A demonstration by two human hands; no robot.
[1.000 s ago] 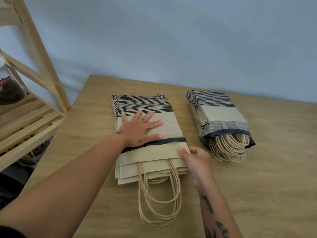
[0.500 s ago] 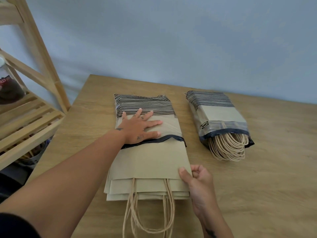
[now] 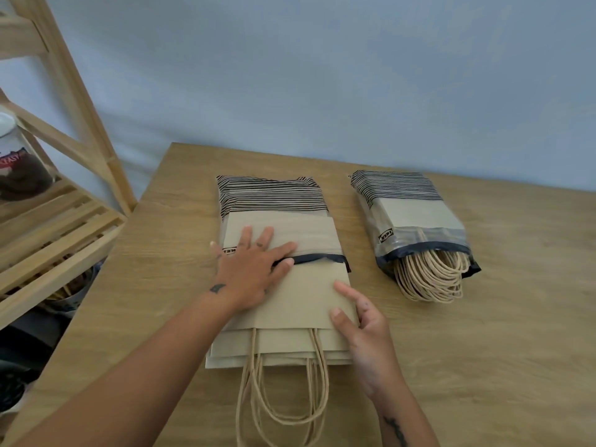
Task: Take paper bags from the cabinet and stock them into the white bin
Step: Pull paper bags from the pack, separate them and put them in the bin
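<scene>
Mid-counter (image 3: 483, 366), the left hand (image 3: 248, 272), fingers spread flat, pins the striped wrapper (image 3: 274, 201) while the right hand (image 3: 364, 333) pinches the right edge of the paper bags (image 3: 300, 301), half drawn out; next, probably, a steady pull frees them for the unseen white bin.

Smooth, matt wood grain across the light-brown wooden tabletop (image 3: 483, 366). Matt, uncoated paper on the flat tan kraft-paper bags (image 3: 306, 295), with rough twisted paper-cord handles (image 3: 280, 408). Thin, glossy, crinkled film as the clear black-striped plastic wrapper (image 3: 271, 198) round them; same shiny film on the second striped plastic pack (image 3: 396, 185). Pale, bare-looking wood on the slatted wooden shelf (image 3: 58, 227). Flat matt paint on the blue-grey wall (image 3: 322, 75).
</scene>
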